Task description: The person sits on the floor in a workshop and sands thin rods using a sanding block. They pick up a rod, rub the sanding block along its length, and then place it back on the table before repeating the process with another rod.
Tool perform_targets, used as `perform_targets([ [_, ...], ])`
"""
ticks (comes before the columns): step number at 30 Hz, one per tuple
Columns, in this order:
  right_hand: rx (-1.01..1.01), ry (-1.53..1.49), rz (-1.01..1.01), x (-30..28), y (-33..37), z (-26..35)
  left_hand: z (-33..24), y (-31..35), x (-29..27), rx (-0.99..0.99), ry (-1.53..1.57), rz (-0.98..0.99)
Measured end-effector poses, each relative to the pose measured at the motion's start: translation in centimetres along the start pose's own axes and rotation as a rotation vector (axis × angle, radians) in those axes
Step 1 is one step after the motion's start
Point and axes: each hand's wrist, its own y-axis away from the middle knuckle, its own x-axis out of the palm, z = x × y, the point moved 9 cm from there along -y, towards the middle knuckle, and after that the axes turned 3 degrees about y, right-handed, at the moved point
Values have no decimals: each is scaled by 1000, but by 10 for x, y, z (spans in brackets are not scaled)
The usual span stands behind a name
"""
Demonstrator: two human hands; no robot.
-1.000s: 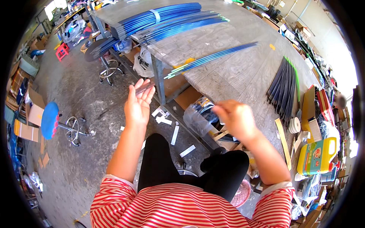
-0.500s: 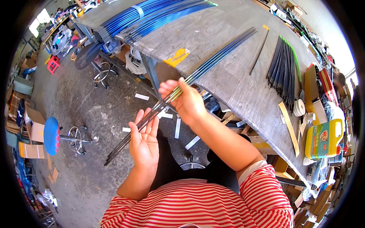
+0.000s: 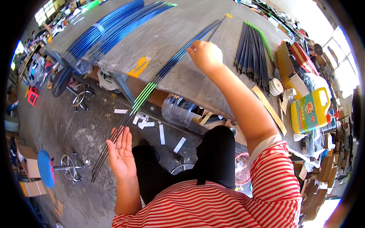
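A bundle of several long thin rods (image 3: 141, 98), blue at the far part, bright green in the middle and dark at the near end, slants from the table out over the floor. My left hand (image 3: 122, 157) is palm up with its fingers stretched out, and the rods' dark part passes by its thumb and fingertips. Over the table, my right hand (image 3: 207, 57) is curled with its fingertips at the blue part of the bundle. What those fingers hold, if anything, is hidden. A single dark rod (image 3: 216, 28) with a yellow tag runs behind this hand.
Large blue rod bundles (image 3: 104, 32) lie at the table's far left. Dark rods with green tips (image 3: 251, 53) fan out at the right. Beyond them are a white tape roll (image 3: 276, 86), a yellow jug (image 3: 310, 110) and a wooden strip (image 3: 269, 110). A blue stool (image 3: 46, 168) stands left.
My right hand has left the green part of the rods and moved up over the table. My left hand has shifted down and left, still open. The view has turned slightly.
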Motion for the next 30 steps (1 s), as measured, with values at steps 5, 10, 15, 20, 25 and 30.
perform_targets([
  [5,129,221,207,49,-31,-41,-2,4,-9,-22,-42,-11],
  [10,323,345,265,38,-31,-116,-2,10,-19,-75,-144,-38],
  [15,231,460,184,20,-15,-150,4,8,-24,-218,-113,-63],
  [20,20,329,5,-11,20,-87,4,7,-17,-187,-176,-106],
  [25,-139,-542,327,-3,104,37,0,35,7,-80,-205,-39],
  [30,248,-1558,494,27,133,51,1,66,38,51,-283,161],
])
